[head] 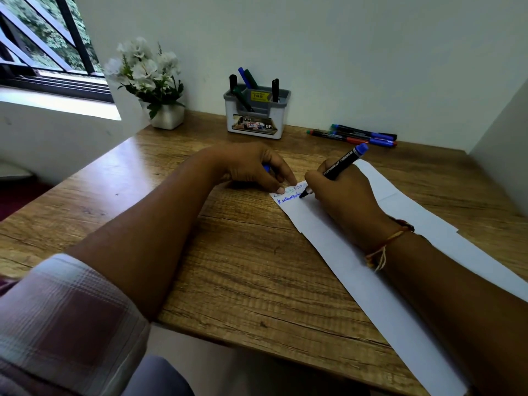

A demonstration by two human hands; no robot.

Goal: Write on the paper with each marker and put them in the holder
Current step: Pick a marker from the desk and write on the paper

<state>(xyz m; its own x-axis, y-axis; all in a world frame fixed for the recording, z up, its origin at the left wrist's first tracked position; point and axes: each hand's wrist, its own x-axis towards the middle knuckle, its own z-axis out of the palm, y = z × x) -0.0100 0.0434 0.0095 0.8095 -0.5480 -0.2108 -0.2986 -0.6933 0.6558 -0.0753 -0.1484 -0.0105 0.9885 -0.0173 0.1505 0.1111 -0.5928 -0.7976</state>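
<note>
My right hand (340, 192) grips a black marker with a blue end (341, 164), its tip touching the top corner of the white paper (357, 270), where blue writing sits under a fainter line. My left hand (254, 167) presses a fingertip on the paper's corner and holds a small blue cap (266, 167) in its curled fingers. The grey and white holder (257, 118) stands at the back by the wall with several markers (245, 81) in it. Several more markers (354, 135) lie on the desk to the holder's right.
A white pot of white flowers (154, 81) stands at the back left of the wooden desk (228, 267). A window (43, 47) is at the far left. Walls close in behind and on the right side.
</note>
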